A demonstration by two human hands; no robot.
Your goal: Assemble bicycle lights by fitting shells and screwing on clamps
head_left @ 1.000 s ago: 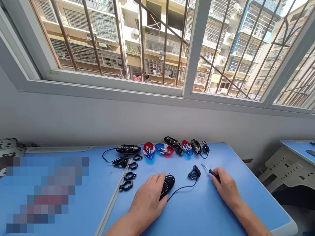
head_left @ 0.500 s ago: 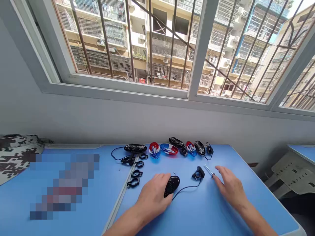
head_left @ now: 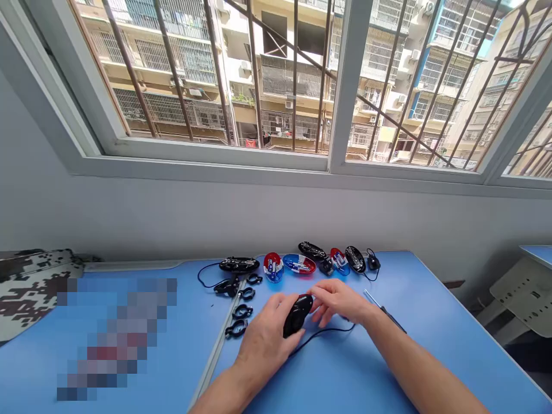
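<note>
The left hand's (head_left: 266,329) grip is clamped on a black oval unit (head_left: 297,317), fingers over its far side and thumb along the near side, above the middle of the tabletop (head_left: 345,376). The right hand (head_left: 338,300) has its fingers curled at the unit's far end, beside a bit of red; whether they touch it or close on anything, I cannot tell. A black cord (head_left: 330,330) runs from below the unit toward the right wrist. Beyond the right forearm, a screwdriver (head_left: 392,318) lies toward the tabletop's right edge, tip pointing to the far edge. Four black ring clamps (head_left: 242,311) line the seam (head_left: 214,366) on the left. Along the far edge lie a corded black oval (head_left: 239,265), three red-and-blue oval cases (head_left: 299,264) with small parts inside, and two more black ovals (head_left: 355,260). Camouflage cloth (head_left: 37,296) covers the far left; the patch (head_left: 114,345) near it is pixelated.
</note>
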